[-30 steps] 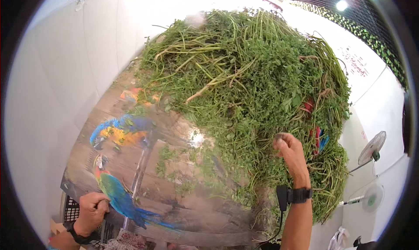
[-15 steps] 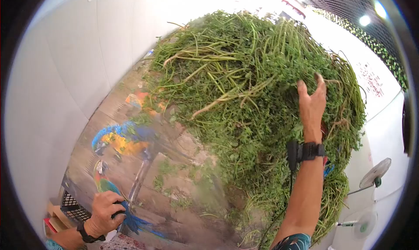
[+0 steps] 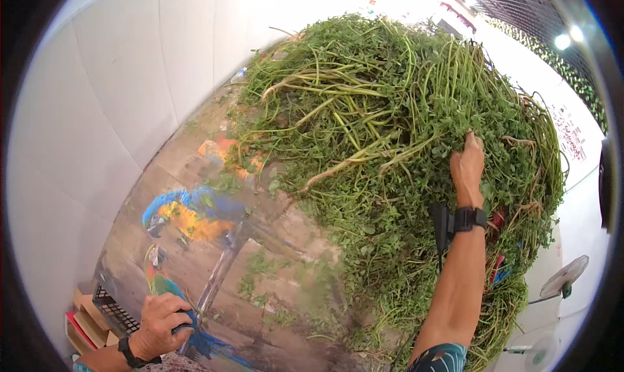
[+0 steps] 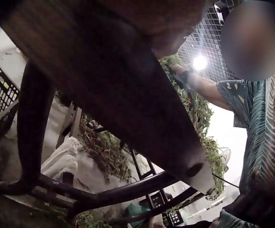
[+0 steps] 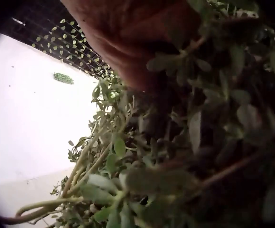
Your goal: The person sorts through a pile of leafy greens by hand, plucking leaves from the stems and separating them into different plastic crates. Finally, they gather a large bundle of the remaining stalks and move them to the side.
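Observation:
A big heap of leafy green plants with thick stems, looking like purslane, covers the far and right side of the wooden table. My right hand reaches into the upper right of the heap and grips some of it. Leaves hide its fingertips, and in the right wrist view the purslane crowds close below the hand. My left hand is at the near left edge of the table, its fingers loosely bent over a painted parrot.
Another painted parrot and scattered leaves lie across the tabletop. A black plastic crate and cardboard boxes stand below the left edge. A white wall borders the left side. A fan stands at right.
My right hand has moved up and away into the heap; its spread fingers have closed together among the stems. The left hand has shifted right along the table edge onto the painted parrot.

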### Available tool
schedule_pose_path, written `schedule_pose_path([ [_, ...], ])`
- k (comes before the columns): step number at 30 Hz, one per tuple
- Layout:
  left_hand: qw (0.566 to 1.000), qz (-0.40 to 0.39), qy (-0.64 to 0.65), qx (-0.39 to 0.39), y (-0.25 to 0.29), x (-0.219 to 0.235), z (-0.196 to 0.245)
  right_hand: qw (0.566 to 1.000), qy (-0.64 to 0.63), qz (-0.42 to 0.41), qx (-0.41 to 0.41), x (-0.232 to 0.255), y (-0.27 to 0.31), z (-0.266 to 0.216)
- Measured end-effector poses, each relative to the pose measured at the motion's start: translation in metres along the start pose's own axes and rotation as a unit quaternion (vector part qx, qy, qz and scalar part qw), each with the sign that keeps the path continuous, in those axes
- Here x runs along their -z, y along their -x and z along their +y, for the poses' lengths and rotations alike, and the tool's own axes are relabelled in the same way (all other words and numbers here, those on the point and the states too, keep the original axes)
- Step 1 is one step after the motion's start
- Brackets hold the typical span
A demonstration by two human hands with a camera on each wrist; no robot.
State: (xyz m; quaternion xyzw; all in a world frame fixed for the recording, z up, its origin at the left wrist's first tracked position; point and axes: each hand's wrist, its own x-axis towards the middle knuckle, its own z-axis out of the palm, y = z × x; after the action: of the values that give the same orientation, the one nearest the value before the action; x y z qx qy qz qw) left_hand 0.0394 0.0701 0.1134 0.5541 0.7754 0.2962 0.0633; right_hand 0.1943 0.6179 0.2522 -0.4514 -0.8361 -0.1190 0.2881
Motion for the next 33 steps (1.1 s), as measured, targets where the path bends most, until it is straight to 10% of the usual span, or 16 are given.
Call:
schedule_pose_path([
  [9,1.0,-0.001,0.003,-0.017,-0.001,0.004,0.0,0.988,-0.11,0.056,0.09,0.071,0.072,-0.024],
  [15,0.999,0.013,0.005,-0.035,-0.002,0.003,0.0,0.988,-0.144,-0.002,-0.047,0.112,0.158,-0.045],
  [28,0.995,0.02,-0.026,-0.092,-0.003,0.0,0.006,0.982,-0.186,0.026,0.006,0.155,0.305,-0.059],
  [33,0.996,0.011,-0.023,-0.081,-0.004,0.002,0.007,0.975,-0.165,-0.148,-0.004,0.163,0.337,-0.072],
])
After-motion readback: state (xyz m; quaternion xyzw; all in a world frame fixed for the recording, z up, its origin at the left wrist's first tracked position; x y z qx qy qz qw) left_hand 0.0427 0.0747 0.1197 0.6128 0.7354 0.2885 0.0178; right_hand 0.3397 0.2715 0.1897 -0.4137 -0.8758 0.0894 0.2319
